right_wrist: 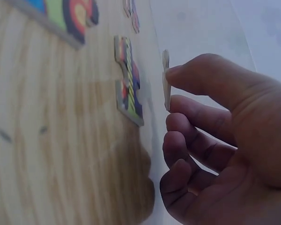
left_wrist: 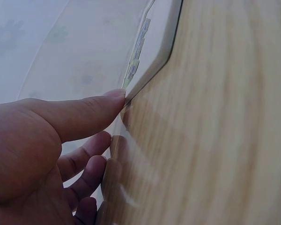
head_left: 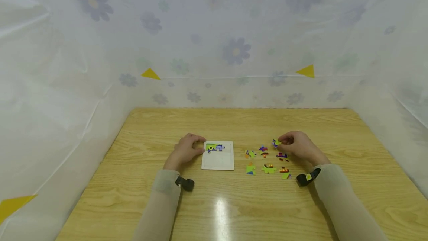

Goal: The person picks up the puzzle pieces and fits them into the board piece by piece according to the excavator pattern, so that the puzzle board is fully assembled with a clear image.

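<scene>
My left hand [head_left: 185, 150] is at the left edge of a white square puzzle tray [head_left: 217, 163], its thumb [left_wrist: 96, 110] touching the tray's rim and its other fingers loosely bent beside it. A few joined colourful puzzle pieces [head_left: 215, 147] lie along the tray's upper side. Over on the right, my right hand [head_left: 297, 145] pinches a jigsaw puzzle piece [right_wrist: 166, 82] between thumb and fingers, raised above the table and seen edge-on in the right wrist view. Just below that hand lies a dark striped puzzle piece [head_left: 282, 156].
Several loose pieces lie between tray and right hand, among them a green one [head_left: 269, 169], an orange-and-green one [head_left: 250, 169] and a red-and-blue one [head_left: 263, 151]. The wooden table [head_left: 160, 122] is enclosed by flowered white sheeting [head_left: 200, 47] at back and sides.
</scene>
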A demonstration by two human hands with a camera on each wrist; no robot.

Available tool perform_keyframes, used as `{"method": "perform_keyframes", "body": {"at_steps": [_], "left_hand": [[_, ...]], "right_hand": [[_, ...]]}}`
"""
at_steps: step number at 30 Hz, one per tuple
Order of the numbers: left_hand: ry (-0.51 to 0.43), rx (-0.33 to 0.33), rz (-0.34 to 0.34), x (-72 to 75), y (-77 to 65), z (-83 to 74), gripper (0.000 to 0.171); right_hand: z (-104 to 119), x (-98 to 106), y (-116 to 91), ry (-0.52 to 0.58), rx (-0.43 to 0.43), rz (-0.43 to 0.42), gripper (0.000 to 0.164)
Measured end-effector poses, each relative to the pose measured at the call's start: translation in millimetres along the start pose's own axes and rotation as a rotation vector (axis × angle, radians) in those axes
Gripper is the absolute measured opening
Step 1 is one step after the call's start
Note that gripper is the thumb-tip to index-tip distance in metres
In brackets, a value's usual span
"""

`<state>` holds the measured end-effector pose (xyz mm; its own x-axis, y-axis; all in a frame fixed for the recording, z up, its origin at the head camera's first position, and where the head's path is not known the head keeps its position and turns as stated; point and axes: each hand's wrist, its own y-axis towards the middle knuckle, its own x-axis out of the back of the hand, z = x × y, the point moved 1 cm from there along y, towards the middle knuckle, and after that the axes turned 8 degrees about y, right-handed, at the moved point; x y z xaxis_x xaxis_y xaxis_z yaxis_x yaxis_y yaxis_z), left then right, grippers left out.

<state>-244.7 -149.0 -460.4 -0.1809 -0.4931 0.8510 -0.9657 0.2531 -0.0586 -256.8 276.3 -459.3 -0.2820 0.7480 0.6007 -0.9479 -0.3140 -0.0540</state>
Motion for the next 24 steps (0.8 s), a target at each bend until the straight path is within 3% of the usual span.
{"method": "perform_keyframes", "body": {"at_steps": [8, 24], "left_hand": [[0.007, 0.001, 0.001, -0.5, 1.0, 0.6, 0.035], [0.006, -0.005, 0.004, 0.0, -0.2, 0.1, 0.036]], "right_hand": [[6.8, -7.8, 0.9, 0.000, 0.085, -0.016, 0.031], [47.5, -32.4, 10.2, 0.002, 0.257, -0.001, 0.024]]}}
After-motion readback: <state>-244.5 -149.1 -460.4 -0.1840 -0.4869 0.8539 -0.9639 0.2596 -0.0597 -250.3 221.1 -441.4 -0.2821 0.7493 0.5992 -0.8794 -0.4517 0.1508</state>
